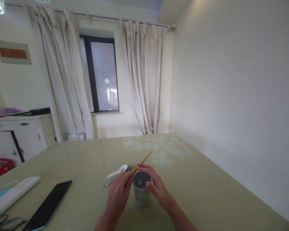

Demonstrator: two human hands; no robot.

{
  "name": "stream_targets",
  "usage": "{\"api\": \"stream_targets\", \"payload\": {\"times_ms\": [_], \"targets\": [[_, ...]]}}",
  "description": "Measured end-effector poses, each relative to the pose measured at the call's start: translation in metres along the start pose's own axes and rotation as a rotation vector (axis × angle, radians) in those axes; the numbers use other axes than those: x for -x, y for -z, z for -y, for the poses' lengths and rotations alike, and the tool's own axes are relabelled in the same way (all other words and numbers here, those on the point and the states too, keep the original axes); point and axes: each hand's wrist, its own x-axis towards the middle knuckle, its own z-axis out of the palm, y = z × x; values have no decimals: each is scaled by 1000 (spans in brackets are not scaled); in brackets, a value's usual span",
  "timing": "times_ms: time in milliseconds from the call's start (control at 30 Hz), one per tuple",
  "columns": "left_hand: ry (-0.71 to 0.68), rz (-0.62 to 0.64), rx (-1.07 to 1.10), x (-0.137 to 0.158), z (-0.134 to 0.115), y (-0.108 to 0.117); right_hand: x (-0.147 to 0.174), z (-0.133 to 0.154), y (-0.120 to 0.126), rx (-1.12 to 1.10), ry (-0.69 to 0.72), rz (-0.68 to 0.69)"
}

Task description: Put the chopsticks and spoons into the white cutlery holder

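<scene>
My left hand (118, 192) is closed around a bundle of thin wooden chopsticks (134, 168), their ends showing past the fingertips. One chopstick (145, 158) sticks out farther, slanting up to the right. My right hand (159, 187) reaches over a grey cylindrical utensil holder (142, 192). Its fingertips touch the long chopstick, while the thumb stays apart near the holder's rim. Small holes show in the holder's dark bottom as it stands upright between my hands. Beyond my left hand lie a white spoon (117, 171) and a metal spoon (109, 183), partly hidden.
To the left on the table (86, 166) are a black phone (49, 205), a long white device (16, 195) and eyeglasses (9, 223). A wall (236, 96) runs along the right side. A white cabinet (26, 134) and a red basket (2, 168) stand beyond.
</scene>
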Motion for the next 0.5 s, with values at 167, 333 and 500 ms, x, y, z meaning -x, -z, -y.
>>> {"api": "stream_targets", "payload": {"times_ms": [167,333,500], "targets": [[-54,9,-3,4,4,1,-1,-1,4,-33,5,-66],[234,-80,4,0,15,4,-11,-12,24,-156,13,-422],[291,160,-251,0,31,-4,-14,-23,36,-149,-5,-450]]}}
